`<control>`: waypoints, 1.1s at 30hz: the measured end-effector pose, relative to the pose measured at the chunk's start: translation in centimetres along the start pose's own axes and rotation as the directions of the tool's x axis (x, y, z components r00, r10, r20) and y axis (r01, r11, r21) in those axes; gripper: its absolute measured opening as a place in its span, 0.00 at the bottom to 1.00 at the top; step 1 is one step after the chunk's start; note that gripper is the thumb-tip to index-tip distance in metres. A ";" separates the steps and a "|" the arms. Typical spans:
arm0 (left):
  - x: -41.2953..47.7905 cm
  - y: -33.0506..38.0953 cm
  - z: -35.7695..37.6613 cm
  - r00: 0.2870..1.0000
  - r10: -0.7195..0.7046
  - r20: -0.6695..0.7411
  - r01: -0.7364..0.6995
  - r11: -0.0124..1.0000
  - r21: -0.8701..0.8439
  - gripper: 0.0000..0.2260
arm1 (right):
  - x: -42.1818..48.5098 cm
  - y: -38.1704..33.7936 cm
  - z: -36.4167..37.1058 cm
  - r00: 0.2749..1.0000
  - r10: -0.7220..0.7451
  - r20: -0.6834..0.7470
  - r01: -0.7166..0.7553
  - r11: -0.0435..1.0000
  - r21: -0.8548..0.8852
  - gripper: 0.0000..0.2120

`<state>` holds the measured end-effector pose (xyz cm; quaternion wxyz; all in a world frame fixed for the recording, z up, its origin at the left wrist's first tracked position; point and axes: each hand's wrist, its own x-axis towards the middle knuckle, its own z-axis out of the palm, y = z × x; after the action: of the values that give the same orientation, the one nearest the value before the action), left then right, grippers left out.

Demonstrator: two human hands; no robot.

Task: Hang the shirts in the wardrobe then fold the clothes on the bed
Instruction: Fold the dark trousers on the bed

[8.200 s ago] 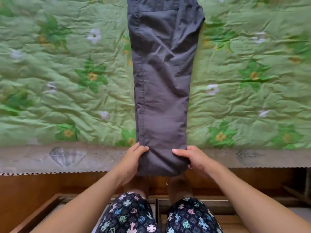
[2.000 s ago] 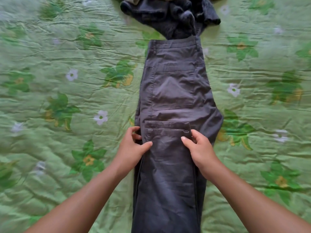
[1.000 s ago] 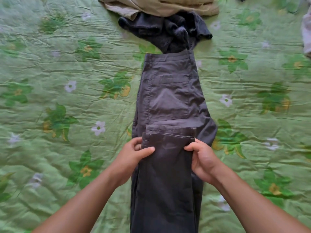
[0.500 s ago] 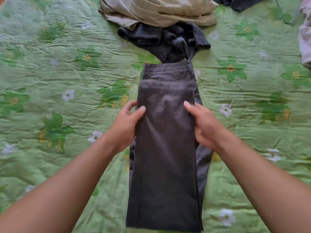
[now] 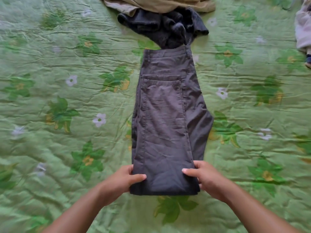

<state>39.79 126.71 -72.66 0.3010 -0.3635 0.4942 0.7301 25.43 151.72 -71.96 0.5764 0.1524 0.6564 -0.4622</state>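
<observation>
Trousers (image 5: 165,118), dark grey, lie lengthwise in the middle of the bed (image 5: 252,165), on its green flowered quilt (image 5: 50,101). They are folded in two. The waistband is at the far end and the fold is at the near end. The upper layer reaches up to just short of the waistband and shows a line of stitching down its left side. On the right, the seat of the lower layer sticks out past the upper one.

The left hand (image 5: 122,179) has the near left corner of the fold in its grip, thumb (image 5: 138,177) flat on top of the cloth and fingers curled around the edge. The right hand (image 5: 208,179) has the near right corner in the same grip, thumb on top and fingers behind the edge. Both forearms come in from the bottom of the view.

Beyond the waistband, and touching it, lies a dark crumpled garment (image 5: 165,26). A tan garment (image 5: 159,4) lies over its far side at the top edge of the view. A pale garment (image 5: 303,27) is partly in view at the right edge, well apart from the trousers.
</observation>
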 end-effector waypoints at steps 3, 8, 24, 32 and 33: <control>-0.7 -1.8 1.2 0.990 0.081 -0.112 -0.083 0.997 -0.012 0.12 | -0.6 1.8 1.0 0.997 -0.043 -0.068 0.055 0.983 0.174 0.09; -1.5 -4.0 2.5 0.978 0.091 -0.190 -0.091 0.996 0.008 0.11 | -0.7 5.4 2.0 0.978 -0.108 -0.180 0.117 0.993 0.035 0.09; -2.9 -7.9 2.9 0.968 0.128 -0.218 -0.156 0.981 -0.115 0.13 | -3.3 9.1 3.8 0.991 -0.031 -0.127 0.041 0.996 0.076 0.04; 4.1 4.5 2.5 0.847 0.345 -0.404 -0.365 0.930 0.029 0.12 | 2.0 -3.3 2.0 0.937 -0.252 -0.240 0.280 0.956 0.091 0.07; 4.9 5.6 2.4 0.826 0.365 -0.430 -0.377 0.924 0.061 0.13 | 2.8 -4.5 1.8 0.924 -0.277 -0.264 0.304 0.951 0.064 0.07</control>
<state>32.00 127.50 -73.30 0.0313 -0.4176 0.6001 0.6816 22.44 146.96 -72.38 0.4049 0.1404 0.7145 -0.5530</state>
